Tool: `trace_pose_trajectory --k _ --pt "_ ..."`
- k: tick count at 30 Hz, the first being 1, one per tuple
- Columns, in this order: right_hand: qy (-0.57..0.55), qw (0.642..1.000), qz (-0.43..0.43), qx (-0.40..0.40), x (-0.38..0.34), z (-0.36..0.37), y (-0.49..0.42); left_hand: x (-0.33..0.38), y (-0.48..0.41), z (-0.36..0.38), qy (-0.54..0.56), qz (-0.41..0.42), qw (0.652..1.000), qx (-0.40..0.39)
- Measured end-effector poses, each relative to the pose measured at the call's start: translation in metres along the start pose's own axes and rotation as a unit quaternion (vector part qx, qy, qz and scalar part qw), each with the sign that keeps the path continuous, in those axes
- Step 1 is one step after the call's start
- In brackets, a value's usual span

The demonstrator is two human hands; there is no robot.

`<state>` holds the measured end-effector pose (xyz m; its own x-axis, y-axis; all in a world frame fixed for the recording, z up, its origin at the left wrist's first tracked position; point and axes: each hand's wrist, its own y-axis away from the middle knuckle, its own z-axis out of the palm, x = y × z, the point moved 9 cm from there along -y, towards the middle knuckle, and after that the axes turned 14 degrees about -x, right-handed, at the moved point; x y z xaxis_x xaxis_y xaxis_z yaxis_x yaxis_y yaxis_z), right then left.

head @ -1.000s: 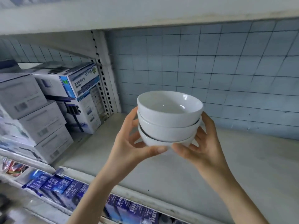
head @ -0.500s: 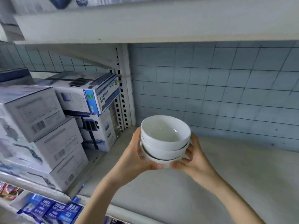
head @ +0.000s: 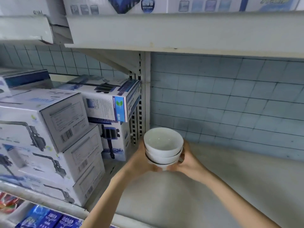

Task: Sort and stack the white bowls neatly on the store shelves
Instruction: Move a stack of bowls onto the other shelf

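Now both grips hold a stack of three nested white bowls (head: 163,146). My left grip (head: 139,162) wraps the stack's left side and my right grip (head: 189,160) its right, with fingers curled in under the lowest bowl. The stack is upright and its top bowl opens toward me. It is low over the shelf (head: 213,186), near the back left corner, just beside the slotted post (head: 146,96) and near the tiled wall (head: 230,104). Whether the bottom bowl touches the shelf I cannot tell, since my fingers hide it. Left of the post, boxes (head: 49,129) stand stacked.
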<state>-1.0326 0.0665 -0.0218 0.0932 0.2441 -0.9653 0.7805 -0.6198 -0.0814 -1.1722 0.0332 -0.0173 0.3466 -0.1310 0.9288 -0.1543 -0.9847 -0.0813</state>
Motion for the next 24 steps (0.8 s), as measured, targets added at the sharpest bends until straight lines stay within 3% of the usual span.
trace_pose_trajectory --k 24 --pt "0.031 0.997 0.055 -0.049 0.023 -0.036 -0.088 -0.025 -0.058 -0.038 -0.005 -0.006 1.0 0.015"
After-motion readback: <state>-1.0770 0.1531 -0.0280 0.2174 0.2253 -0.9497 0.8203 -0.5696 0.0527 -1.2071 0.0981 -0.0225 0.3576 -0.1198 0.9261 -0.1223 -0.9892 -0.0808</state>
